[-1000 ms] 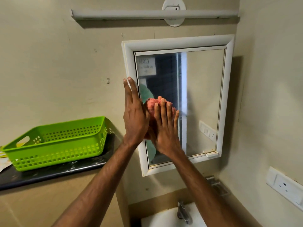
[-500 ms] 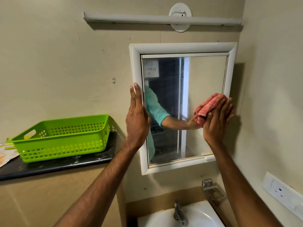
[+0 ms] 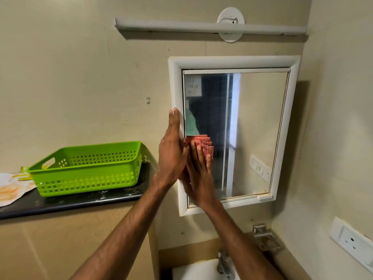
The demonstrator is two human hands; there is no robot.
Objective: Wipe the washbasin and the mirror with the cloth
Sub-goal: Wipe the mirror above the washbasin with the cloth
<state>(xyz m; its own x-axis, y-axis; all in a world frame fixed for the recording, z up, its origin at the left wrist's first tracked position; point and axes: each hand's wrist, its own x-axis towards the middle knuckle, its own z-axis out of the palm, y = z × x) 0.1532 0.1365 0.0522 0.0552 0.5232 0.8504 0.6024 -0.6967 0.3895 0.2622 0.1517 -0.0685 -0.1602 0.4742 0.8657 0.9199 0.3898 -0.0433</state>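
The right hand (image 3: 199, 178) lies flat, fingers straight, pressing the red cloth (image 3: 201, 143) against the mirror (image 3: 260, 128) glass, right beside the left hand (image 3: 171, 156); that one rests with straight fingers along the frame's left edge, seemingly steadying it; the cloth peeks out just above the right fingertips. To wipe well, I judge: hold even palm pressure, sweep away from the left hand in overlapping rows, reach the corners; the washbasin (image 3: 197, 271) sits well below both hands.
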